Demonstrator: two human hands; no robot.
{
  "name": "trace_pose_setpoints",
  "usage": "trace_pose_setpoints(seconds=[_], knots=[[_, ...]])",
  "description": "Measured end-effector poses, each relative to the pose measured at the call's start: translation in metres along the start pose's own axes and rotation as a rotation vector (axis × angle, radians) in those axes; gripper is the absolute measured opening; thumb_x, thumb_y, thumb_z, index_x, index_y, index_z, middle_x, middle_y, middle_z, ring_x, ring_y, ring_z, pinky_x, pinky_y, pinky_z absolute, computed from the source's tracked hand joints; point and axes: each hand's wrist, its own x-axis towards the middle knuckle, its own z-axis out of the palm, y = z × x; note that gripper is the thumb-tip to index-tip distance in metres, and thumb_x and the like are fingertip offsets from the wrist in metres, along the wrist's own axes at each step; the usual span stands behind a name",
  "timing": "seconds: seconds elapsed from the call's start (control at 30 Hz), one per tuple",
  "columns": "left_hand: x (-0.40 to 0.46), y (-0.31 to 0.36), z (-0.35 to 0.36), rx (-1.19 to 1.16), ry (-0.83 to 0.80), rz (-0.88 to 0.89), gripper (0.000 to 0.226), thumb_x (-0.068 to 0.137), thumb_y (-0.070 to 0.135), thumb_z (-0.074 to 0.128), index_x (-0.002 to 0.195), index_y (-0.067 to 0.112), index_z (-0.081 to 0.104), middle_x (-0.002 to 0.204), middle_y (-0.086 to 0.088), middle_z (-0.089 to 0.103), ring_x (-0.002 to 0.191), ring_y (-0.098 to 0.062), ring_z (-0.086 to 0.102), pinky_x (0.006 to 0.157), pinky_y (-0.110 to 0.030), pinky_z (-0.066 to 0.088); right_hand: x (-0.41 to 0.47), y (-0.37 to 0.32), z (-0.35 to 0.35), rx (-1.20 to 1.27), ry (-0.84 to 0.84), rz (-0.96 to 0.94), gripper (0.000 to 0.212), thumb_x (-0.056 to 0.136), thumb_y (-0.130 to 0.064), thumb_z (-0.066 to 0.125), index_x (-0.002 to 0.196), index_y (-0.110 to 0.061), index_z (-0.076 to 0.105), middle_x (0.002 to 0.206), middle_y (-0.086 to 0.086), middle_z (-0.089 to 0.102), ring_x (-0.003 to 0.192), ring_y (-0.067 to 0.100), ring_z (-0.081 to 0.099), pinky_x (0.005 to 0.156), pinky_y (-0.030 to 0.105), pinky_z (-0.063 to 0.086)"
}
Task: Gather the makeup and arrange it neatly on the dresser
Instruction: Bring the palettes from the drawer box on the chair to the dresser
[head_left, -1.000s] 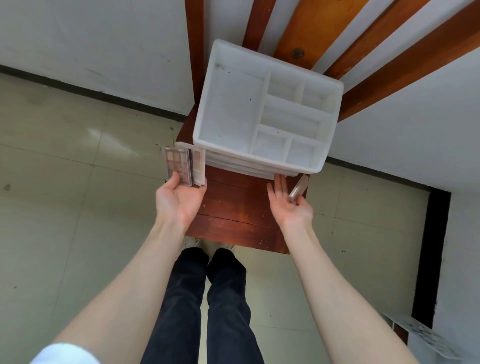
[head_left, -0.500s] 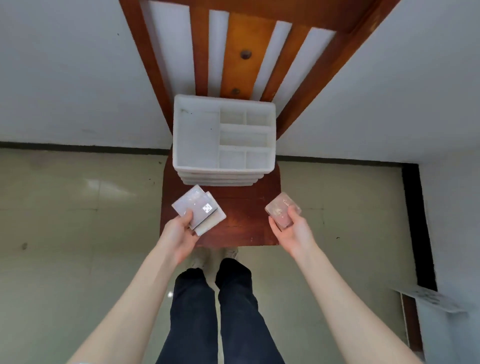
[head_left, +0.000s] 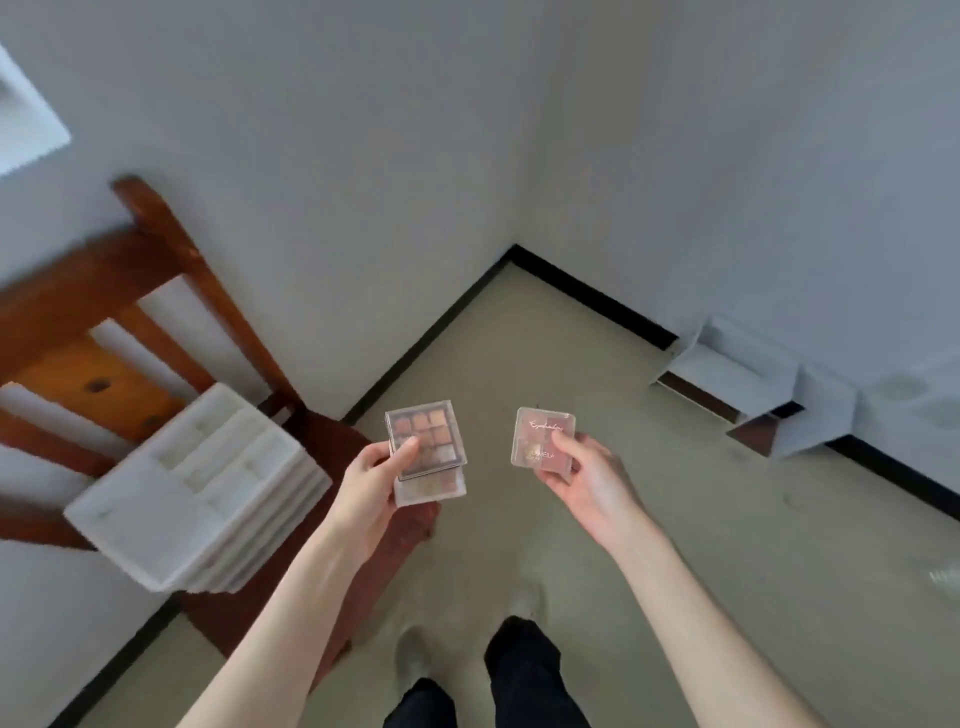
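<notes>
Now the left thumb (head_left: 407, 448) presses on top of two stacked palettes (head_left: 427, 451), fingers curled underneath, so the left hand (head_left: 370, 483) grips the pair. Right of the chair (head_left: 156, 332), that stack hangs in the air over the seat's front corner. Further right, the right thumb (head_left: 563, 444) pins a small pink palette (head_left: 543, 441) against curled fingers; the right hand (head_left: 592, 483) holds it over the floor (head_left: 727, 519), apart from the stack. Left of both hands, a white organizer (head_left: 197, 493) sits on the chair seat, blurred. Beyond the chair, two walls meet in a corner.
</notes>
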Motion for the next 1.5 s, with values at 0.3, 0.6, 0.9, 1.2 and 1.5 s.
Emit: trace_pose_setpoints(seconds=[0.3,0.6,0.9,1.2,1.5], knots=[[-0.014,-0.024,0.27,0.426,-0.48,-0.003,0.051,0.075,0.034,0.074,0.109,0.002,0.055,0.098,-0.013,0.07,0.082,-0.024,0.067,0.079,-0.036,0.052,-0.094,-0.066,-0.241,0.364,0.411,-0.269,0.007,0.09,-0.005,0.056,0.087,-0.008,0.061,0.084,0.006,0.065,0.074,0.017,0.061,0.069,0.027,0.048],[-0.102,-0.166,0.545,0.659,-0.927,-0.11,0.038,0.087,0.02,0.06,0.117,-0.002,0.051,0.103,-0.017,0.065,0.086,-0.026,0.065,0.064,-0.029,0.053,-0.227,-0.076,-0.493,0.627,0.81,-0.485,0.008,0.091,-0.008,0.054,0.09,-0.006,0.062,0.085,0.006,0.064,0.078,0.017,0.06,0.071,0.027,0.047],[-0.191,-0.301,0.735,0.839,-1.26,-0.256,0.027,0.088,0.016,0.059,0.111,0.002,0.054,0.1,-0.013,0.067,0.087,-0.026,0.064,0.075,-0.035,0.052,-0.322,-0.057,-0.651,0.932,1.136,-0.689,0.012,0.092,-0.005,0.052,0.085,-0.005,0.062,0.076,0.006,0.063,0.072,0.017,0.057,0.068,0.027,0.045],[-0.239,-0.429,0.94,0.963,-1.455,-0.364,0.035,0.089,0.02,0.057,0.117,-0.002,0.054,0.109,-0.017,0.066,0.095,-0.029,0.065,0.075,-0.035,0.053,-0.356,-0.097,-0.843,1.055,1.334,-0.79,0.011,0.092,-0.005,0.053,0.086,-0.007,0.062,0.074,0.004,0.063,0.067,0.014,0.057,0.062,0.024,0.048],[-0.349,-0.563,1.121,1.071,-1.661,-0.396,0.038,0.089,0.021,0.059,0.118,-0.002,0.05,0.112,-0.018,0.064,0.099,-0.031,0.062,0.078,-0.038,0.052,-0.427,-0.127,-1.0,1.117,1.493,-0.885,0.009,0.09,-0.006,0.055,0.083,-0.006,0.061,0.075,0.004,0.064,0.069,0.015,0.06,0.067,0.025,0.049]])
